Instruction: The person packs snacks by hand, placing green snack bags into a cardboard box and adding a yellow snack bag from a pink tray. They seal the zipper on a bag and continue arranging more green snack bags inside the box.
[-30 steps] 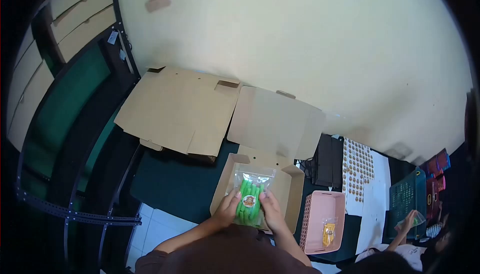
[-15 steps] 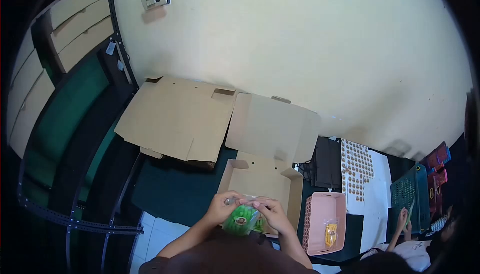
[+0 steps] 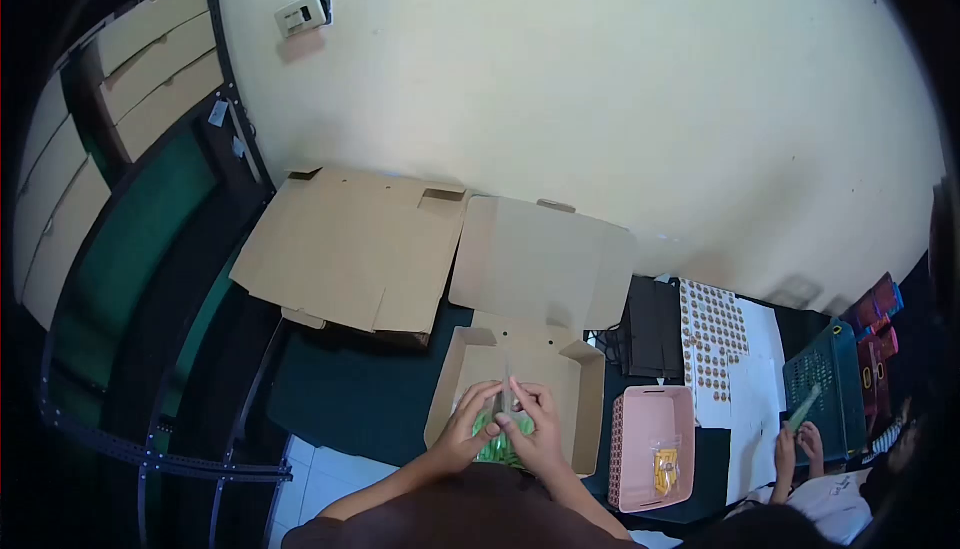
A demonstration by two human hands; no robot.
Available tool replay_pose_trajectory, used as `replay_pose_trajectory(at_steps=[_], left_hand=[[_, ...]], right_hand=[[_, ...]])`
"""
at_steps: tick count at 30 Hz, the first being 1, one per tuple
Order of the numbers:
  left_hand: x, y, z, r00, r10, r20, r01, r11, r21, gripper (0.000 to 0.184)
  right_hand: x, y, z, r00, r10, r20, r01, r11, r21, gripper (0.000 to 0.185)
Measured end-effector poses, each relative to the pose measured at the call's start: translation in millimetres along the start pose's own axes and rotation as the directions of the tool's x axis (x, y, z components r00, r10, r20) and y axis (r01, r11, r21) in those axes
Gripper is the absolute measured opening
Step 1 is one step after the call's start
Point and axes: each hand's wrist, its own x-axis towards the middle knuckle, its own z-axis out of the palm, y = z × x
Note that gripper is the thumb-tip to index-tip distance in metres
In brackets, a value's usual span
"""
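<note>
Here, in the head view, a see-through bag [image 3: 507, 374] stood nearly edge-on over the open cardboard box [image 3: 590, 409], its visible strip rising between the hands and its long axis running from the wearer's body toward the hinge of the box's lid [image 3: 540, 259]. The left hand [image 3: 462, 439] and the right hand [image 3: 541, 436] came in over the near side of the box, one on each side of the bag and about equally near it. Both were pinching it between bent fingers, the fingertips almost meeting above and the thumbs drawn close together below. The wrists angled inward, with the forearms spreading back toward the body. Green sticks [image 3: 482, 446] showed below and between the hands, at the near part of the box; whether they belonged to the held bag or lay beneath it could not be told. Just to the right of the box was a pink basket [image 3: 619, 449] with a packet of yellow pieces [image 3: 666, 467] inside. To the left of the box and farther back lay a large flat carton [image 3: 350, 249]. Well to the right of the box, a co-worker's hands [image 3: 785, 454] held a green packet [image 3: 802, 411] beside a green basket [image 3: 852, 389].
</note>
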Motion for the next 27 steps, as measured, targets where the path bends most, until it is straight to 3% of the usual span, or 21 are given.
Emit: replay_pose_trajectory(at_steps=[3,5,6,8,9,10,11,12,13,15,18,22,24,27], left_hand=[[0,2,-1,0.999,0.032,-0.018,-0.032,0.999,0.001,0.053],[0,-2,-4,0.996,0.008,0.091,-0.029,0.974,0.226,0.057],[-1,-6,-2,0.996,0.007,0.093,-0.028,0.974,0.226,0.057],[-6,-13,4,0.997,-0.066,-0.046,0.066,0.998,0.001,0.046],[-5,-13,4,0.997,-0.065,-0.045,0.065,0.998,0.000,0.046],[-6,-12,5,0.984,-0.134,-0.116,0.127,0.990,-0.060,0.034],[-6,-11,5,0.962,-0.206,-0.180,0.185,0.975,-0.125,0.023],[1,4,-2,0.980,-0.116,-0.160,0.124,0.992,0.039,0.015],[-1,2,-3,0.981,-0.118,-0.157,0.125,0.992,0.035,0.015],[-2,-5,-6,0.989,-0.110,-0.102,0.121,0.986,0.115,0.016],[0,-8,-11,0.995,-0.028,-0.095,0.050,0.972,0.231,0.017],[2,-6,-17,0.998,-0.024,-0.055,0.036,0.973,0.228,0.018],[-3,-12,-18,0.996,-0.092,-0.021,0.093,0.994,0.052,0.019],[-5,-15,-17,0.982,-0.189,0.027,0.190,0.980,-0.064,0.022]], right_hand=[[-4,8,5,0.997,0.051,-0.064,-0.046,0.995,0.086,0.043],[-4,28,4,0.996,0.076,-0.042,-0.072,0.993,0.090,0.045],[-2,31,3,0.995,0.098,-0.017,-0.096,0.991,0.092,0.048],[3,30,3,0.990,0.114,-0.088,-0.112,0.993,0.019,0.046],[8,26,2,0.980,0.121,-0.158,-0.131,0.990,-0.054,0.045],[10,20,4,0.960,0.202,-0.195,-0.189,0.978,0.084,0.042],[9,26,3,0.959,0.204,-0.197,-0.191,0.978,0.081,0.042],[9,34,1,0.949,0.316,-0.003,-0.302,0.907,0.293,0.043],[9,39,-2,0.904,0.373,0.208,-0.427,0.776,0.463,0.044],[9,39,-8,0.898,0.370,0.238,-0.437,0.806,0.398,0.042],[8,35,-11,0.831,0.445,0.332,-0.555,0.696,0.456,0.029],[7,42,-22,0.778,0.501,0.380,-0.628,0.651,0.427,0.020],[8,45,-31,0.727,0.489,0.482,-0.686,0.556,0.470,0.025],[6,47,-34,0.758,0.458,0.465,-0.649,0.599,0.469,0.026]])
